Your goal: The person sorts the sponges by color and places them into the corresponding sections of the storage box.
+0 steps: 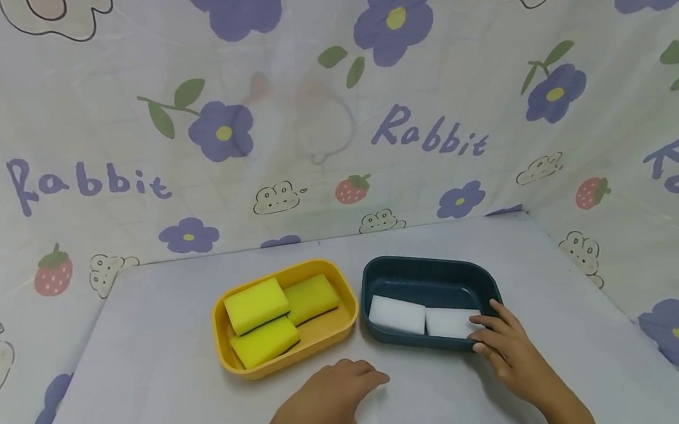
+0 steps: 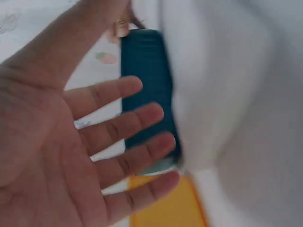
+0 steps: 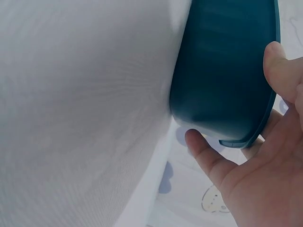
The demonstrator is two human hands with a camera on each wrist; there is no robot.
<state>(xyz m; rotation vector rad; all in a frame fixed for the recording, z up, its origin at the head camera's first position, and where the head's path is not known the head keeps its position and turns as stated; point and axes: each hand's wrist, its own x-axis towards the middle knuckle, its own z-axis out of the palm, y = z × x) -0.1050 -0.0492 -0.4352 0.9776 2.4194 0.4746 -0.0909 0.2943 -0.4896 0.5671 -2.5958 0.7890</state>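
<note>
My right hand (image 1: 514, 356) grips the front right corner of a dark teal plastic basket (image 1: 423, 266). Its thumb (image 3: 276, 61) lies on the rim from outside, and other fingers reach over the rim beside the white sponges. Two white sponges, a left one (image 1: 397, 314) and a right one (image 1: 446, 322), lie along the basket's near side. My left hand (image 1: 329, 398) hovers in front of the baskets, fingers spread in the left wrist view, holding nothing. Left of the teal basket is a yellow basket (image 1: 329, 344) with three yellow sponges (image 1: 257, 306), one leaning on the others.
The two baskets stand close side by side on a white-covered table (image 1: 168, 349). Behind and at the sides hangs a white cloth (image 1: 301, 137) printed with purple flowers, strawberries and lettering.
</note>
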